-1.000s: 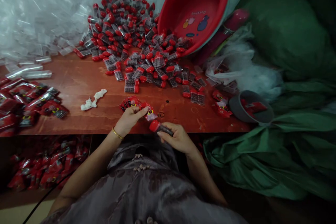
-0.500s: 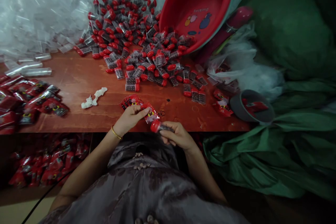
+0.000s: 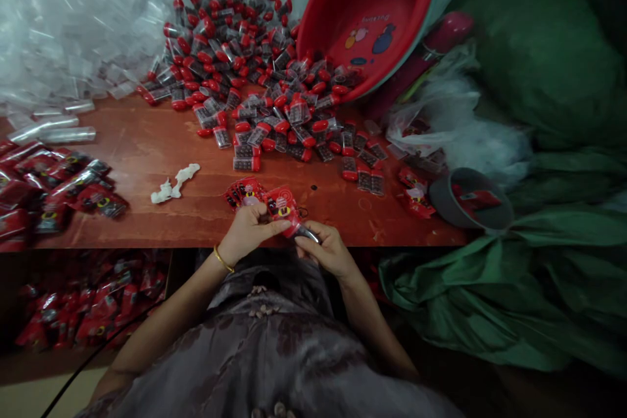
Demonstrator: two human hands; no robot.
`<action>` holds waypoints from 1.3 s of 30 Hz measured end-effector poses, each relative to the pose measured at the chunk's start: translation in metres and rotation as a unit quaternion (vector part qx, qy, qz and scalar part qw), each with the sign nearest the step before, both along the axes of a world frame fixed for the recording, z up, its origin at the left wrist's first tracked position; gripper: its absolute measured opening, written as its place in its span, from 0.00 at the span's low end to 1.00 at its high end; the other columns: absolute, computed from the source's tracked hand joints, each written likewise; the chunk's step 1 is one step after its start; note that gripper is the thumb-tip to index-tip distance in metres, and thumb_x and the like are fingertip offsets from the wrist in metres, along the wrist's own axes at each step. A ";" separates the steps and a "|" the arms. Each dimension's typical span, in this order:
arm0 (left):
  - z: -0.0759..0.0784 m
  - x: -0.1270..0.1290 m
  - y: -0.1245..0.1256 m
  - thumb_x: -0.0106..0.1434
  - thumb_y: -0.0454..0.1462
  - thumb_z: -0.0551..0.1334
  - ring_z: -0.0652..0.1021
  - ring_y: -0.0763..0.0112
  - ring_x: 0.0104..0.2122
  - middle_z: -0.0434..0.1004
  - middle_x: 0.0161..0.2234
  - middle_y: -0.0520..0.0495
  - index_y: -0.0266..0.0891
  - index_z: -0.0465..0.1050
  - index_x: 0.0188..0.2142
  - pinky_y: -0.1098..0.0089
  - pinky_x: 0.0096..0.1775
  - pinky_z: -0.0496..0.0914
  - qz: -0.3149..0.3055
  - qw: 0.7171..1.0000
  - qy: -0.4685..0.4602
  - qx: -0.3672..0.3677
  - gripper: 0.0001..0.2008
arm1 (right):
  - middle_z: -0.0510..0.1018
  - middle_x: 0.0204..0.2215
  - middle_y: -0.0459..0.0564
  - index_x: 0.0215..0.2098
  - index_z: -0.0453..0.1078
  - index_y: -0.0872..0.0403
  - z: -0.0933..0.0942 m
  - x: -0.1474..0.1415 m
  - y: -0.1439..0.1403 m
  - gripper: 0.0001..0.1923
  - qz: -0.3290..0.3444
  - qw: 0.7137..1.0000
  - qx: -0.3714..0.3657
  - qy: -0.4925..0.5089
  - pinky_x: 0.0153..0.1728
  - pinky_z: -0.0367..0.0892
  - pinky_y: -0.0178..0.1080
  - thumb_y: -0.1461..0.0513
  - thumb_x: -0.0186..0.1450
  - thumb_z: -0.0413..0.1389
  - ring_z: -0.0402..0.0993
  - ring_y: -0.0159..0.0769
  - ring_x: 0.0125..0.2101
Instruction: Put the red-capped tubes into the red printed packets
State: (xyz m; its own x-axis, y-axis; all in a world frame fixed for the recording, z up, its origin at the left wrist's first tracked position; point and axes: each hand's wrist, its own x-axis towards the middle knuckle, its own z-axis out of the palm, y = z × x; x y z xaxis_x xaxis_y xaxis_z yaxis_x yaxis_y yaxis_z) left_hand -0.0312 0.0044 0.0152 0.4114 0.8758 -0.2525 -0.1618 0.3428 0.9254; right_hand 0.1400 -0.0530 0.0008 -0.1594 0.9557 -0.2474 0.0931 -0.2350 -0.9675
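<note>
At the near edge of the tabletop point(image 3: 147, 222), a red printed sleeve point(image 3: 281, 204) is pinched between the thumb and fingers of the left hand point(image 3: 249, 230). A small clear tube point(image 3: 307, 233) is gripped by the closed fingers of the right hand point(image 3: 327, 249); its cap end is hidden inside the sleeve's mouth, so the tube is judged to be partly inserted, with only its dark tail showing past the fingertips. The sleeve lies above and between both thumbs, touching them.

Just beyond the hands, a small fan of flat red sleeves point(image 3: 243, 191) is laid on the wood. To the left, a heap of finished red packets point(image 3: 53, 186) is spread out, which suggests part of the work is done. Farther back, a large pile of unwrapped red-capped tubes point(image 3: 255, 72) is seen spilling from a tilted red basin point(image 3: 372, 13), so much appears left. Clear plastic wrappers point(image 3: 63, 39) are heaped at the far left. A grey cup point(image 3: 470, 199) holding a red packet is set at the right, beside green cloth point(image 3: 514, 274).
</note>
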 end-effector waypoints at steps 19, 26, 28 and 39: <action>-0.013 0.015 -0.008 0.49 0.44 0.69 0.74 0.76 0.26 0.78 0.26 0.51 0.36 0.77 0.28 0.75 0.33 0.69 0.110 0.991 -0.069 -0.032 0.13 | 0.70 0.21 0.38 0.40 0.63 0.52 -0.016 -0.036 0.008 0.17 -0.128 0.986 0.030 0.105 0.16 0.63 0.30 0.49 0.61 0.55 0.58 0.22 0.12; -0.013 0.016 -0.008 0.49 0.47 0.68 0.74 0.76 0.19 0.74 0.20 0.52 0.34 0.73 0.29 0.76 0.24 0.70 0.083 0.991 -0.103 -0.022 0.17 | 0.72 0.21 0.38 0.31 0.64 0.53 -0.014 -0.036 0.004 0.15 -0.108 0.978 0.036 0.175 0.16 0.65 0.28 0.50 0.61 0.56 0.60 0.19 0.11; -0.011 0.016 -0.012 0.53 0.48 0.66 0.72 0.74 0.14 0.70 0.16 0.55 0.34 0.70 0.30 0.75 0.16 0.67 0.022 0.996 -0.083 -0.013 0.18 | 0.71 0.20 0.37 0.29 0.64 0.53 -0.013 -0.041 0.005 0.16 -0.126 0.967 0.019 0.221 0.14 0.65 0.28 0.49 0.60 0.57 0.57 0.18 0.09; -0.014 0.008 -0.005 0.50 0.48 0.68 0.67 0.81 0.14 0.67 0.16 0.55 0.34 0.69 0.25 0.78 0.18 0.63 0.089 0.993 -0.072 -0.009 0.18 | 0.75 0.22 0.41 0.33 0.66 0.53 -0.015 -0.040 0.011 0.16 -0.062 0.989 0.048 0.124 0.19 0.65 0.29 0.49 0.60 0.57 0.66 0.22 0.14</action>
State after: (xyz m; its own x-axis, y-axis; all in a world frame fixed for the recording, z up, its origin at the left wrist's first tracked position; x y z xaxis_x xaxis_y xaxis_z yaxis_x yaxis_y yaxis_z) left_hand -0.0235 -0.0003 0.0013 0.2834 0.9340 -0.2177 -0.3514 0.3124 0.8826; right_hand 0.0999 -0.0417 -0.0138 -0.0836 0.9890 -0.1221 -0.1733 -0.1351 -0.9756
